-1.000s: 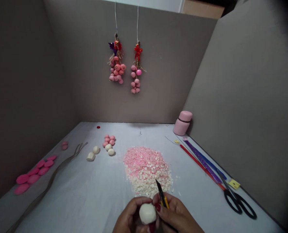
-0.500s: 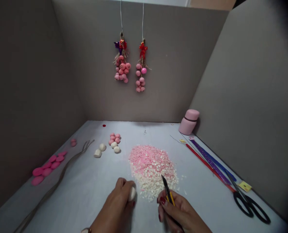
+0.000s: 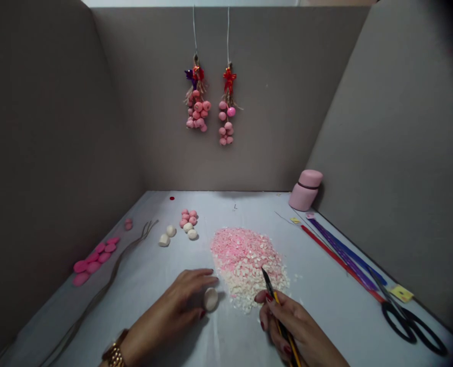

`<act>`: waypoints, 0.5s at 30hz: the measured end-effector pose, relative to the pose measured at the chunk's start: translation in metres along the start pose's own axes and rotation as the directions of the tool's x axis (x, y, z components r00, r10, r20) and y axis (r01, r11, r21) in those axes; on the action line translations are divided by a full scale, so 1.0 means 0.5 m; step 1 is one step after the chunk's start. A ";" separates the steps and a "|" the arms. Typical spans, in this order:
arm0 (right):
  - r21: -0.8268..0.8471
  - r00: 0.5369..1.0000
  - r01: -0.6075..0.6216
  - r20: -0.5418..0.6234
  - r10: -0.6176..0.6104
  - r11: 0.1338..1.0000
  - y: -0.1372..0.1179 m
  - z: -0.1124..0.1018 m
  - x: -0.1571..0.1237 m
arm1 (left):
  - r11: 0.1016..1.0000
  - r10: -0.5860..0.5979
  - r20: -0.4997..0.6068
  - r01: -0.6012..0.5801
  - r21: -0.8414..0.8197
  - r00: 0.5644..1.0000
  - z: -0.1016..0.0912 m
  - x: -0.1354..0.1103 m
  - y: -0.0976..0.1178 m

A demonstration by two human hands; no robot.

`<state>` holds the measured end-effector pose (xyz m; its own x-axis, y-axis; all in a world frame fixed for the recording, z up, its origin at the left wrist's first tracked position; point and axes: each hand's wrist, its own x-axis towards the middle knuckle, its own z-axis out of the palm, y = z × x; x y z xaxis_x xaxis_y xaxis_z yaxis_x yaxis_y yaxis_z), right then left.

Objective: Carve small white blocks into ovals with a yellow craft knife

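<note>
A white carved ball (image 3: 211,299) rests on the table by the fingertips of my left hand (image 3: 186,298). The fingers are spread apart around its left side and do not grip it. My right hand (image 3: 287,321) is closed on a yellow-and-black craft knife (image 3: 272,293), its blade pointing up and away over the shavings. In front of both hands lies a heap of pink and white shavings (image 3: 245,255). Farther back sit several pink balls (image 3: 185,216) with white balls (image 3: 192,234) beside them, and more white lumps (image 3: 164,240) to their left.
Bright pink discs (image 3: 93,267) and long twine (image 3: 111,275) lie at left. At right are red ribbon (image 3: 341,260), purple ribbon (image 3: 339,250), black-handled scissors (image 3: 402,321) and a pink jar (image 3: 305,190). Bead bunches (image 3: 198,109) hang on the grey back panel (image 3: 272,132).
My left hand has opened and let go of the white ball, which now sits on the table. The right hand keeps the knife. The view has shifted slightly left.
</note>
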<state>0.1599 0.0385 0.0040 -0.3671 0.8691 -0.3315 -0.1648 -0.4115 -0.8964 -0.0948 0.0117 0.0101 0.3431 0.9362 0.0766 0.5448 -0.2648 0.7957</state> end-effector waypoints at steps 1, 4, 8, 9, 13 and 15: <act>0.003 1.000 -0.008 0.007 0.008 1.000 0.000 0.002 -0.001 | 1.000 0.017 0.007 -0.017 0.004 1.000 0.010 0.004 0.009; -0.004 0.999 -0.033 0.040 0.033 0.999 0.003 0.004 -0.002 | 0.995 -0.069 0.028 0.067 0.075 0.997 0.035 0.015 0.037; -0.022 0.998 -0.021 0.064 0.023 1.000 0.015 -0.007 0.005 | 0.968 -0.236 -0.006 0.235 0.092 0.972 0.043 0.019 0.055; -0.022 0.997 -0.013 0.082 0.014 1.000 0.018 -0.011 0.008 | 0.967 -0.248 -0.022 0.249 0.053 0.968 0.045 0.018 0.054; -0.039 0.989 0.036 0.146 -0.030 0.999 0.023 -0.020 0.016 | 0.915 -0.294 -0.018 0.276 -0.295 0.955 0.073 0.014 0.041; -0.079 0.988 0.049 0.147 -0.037 0.996 0.017 -0.023 0.012 | 0.793 -0.325 0.022 0.285 -0.539 0.945 0.099 0.012 0.036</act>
<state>0.1667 0.0435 -0.0091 -0.4916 0.8338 -0.2510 -0.1098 -0.3453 -0.9320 -0.0451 0.0011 -0.0051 0.1644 0.9660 -0.1994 0.1174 0.1816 0.9763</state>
